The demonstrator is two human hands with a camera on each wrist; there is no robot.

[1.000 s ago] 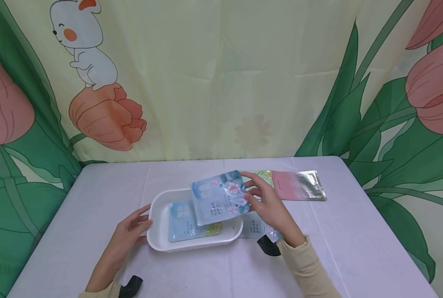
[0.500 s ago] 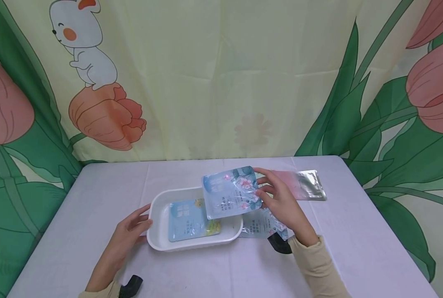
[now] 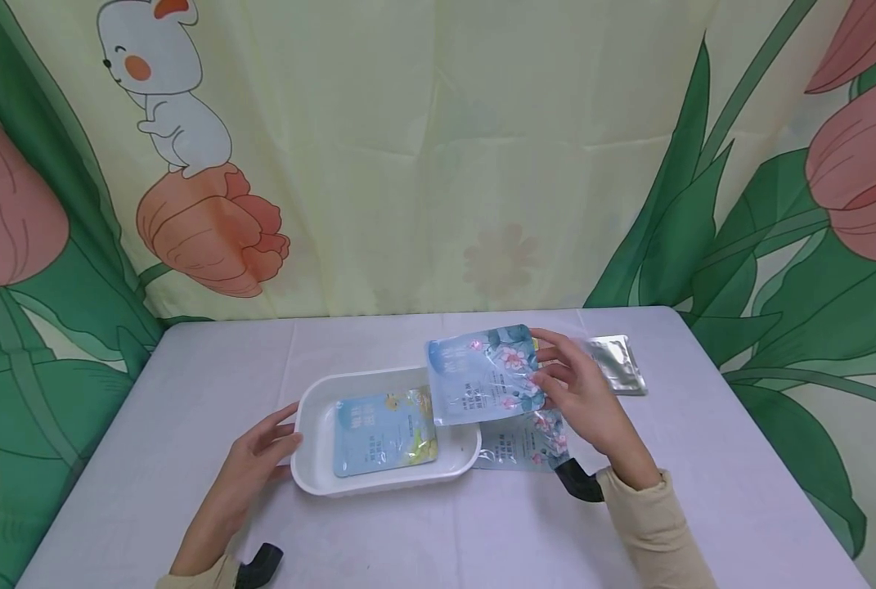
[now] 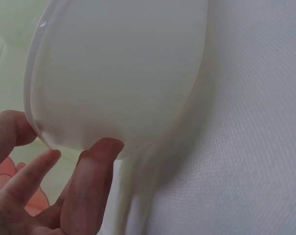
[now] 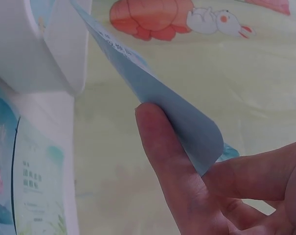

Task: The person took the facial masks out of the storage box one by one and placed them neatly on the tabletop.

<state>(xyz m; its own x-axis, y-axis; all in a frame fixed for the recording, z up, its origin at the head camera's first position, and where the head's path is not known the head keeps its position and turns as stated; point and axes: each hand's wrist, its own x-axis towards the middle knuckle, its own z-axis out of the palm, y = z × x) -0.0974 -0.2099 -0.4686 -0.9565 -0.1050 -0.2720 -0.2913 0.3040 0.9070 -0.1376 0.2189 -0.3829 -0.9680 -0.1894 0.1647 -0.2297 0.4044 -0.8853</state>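
Observation:
My right hand (image 3: pixel 581 393) pinches the right edge of a blue sheet mask packet (image 3: pixel 482 376) printed with pink flowers, tilted above the tray's right end. In the right wrist view its thin edge (image 5: pixel 187 122) lies between thumb and finger. My left hand (image 3: pixel 257 458) rests its fingertips against the left end of a white plastic tray (image 3: pixel 312 478); in the left wrist view they touch the tray's outer wall (image 4: pixel 118 73). Inside the tray lies another light blue mask packet (image 3: pixel 379 438) with yellow-green print.
A flowered blue packet (image 3: pixel 514 446) lies on the table by the tray's right end. Behind my right hand shows the silver end of a packet (image 3: pixel 617 364), mostly covered. The white-clothed table (image 3: pixel 408 544) meets a printed curtain (image 3: pixel 379 164) at the back.
My right hand has moved right and slightly up with the mask packet, uncovering more of the packet in the tray and covering the packets behind. My left hand has stayed at the tray.

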